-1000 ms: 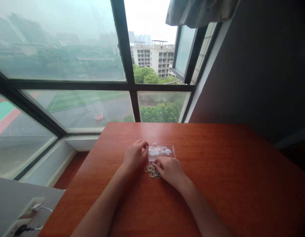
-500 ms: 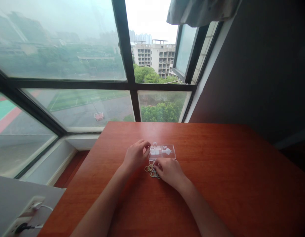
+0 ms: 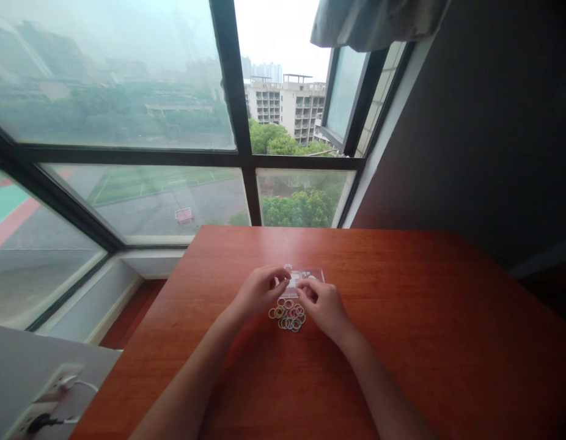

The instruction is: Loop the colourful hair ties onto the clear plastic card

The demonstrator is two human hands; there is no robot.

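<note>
A small clear plastic case [image 3: 305, 276] lies on the red-brown wooden table [image 3: 402, 342]. Just in front of it sits a heap of several small coloured rubber rings [image 3: 288, 315]. My left hand [image 3: 260, 292] has its fingers curled at the case's left end, thumb and forefinger pinched together. My right hand [image 3: 324, 305] is raised over the near edge of the case, fingers pinched too. The two sets of fingertips meet above the rings. What they pinch is too small to make out.
A large window with dark frames [image 3: 237, 122] stands beyond the table's far edge. A dark wall [image 3: 485, 134] runs along the right. At lower left a white ledge holds a power socket with a plugged cable [image 3: 49, 403].
My right hand has lifted off the ring heap and moved up towards the case, uncovering more rings. My left hand has shifted right to meet it.
</note>
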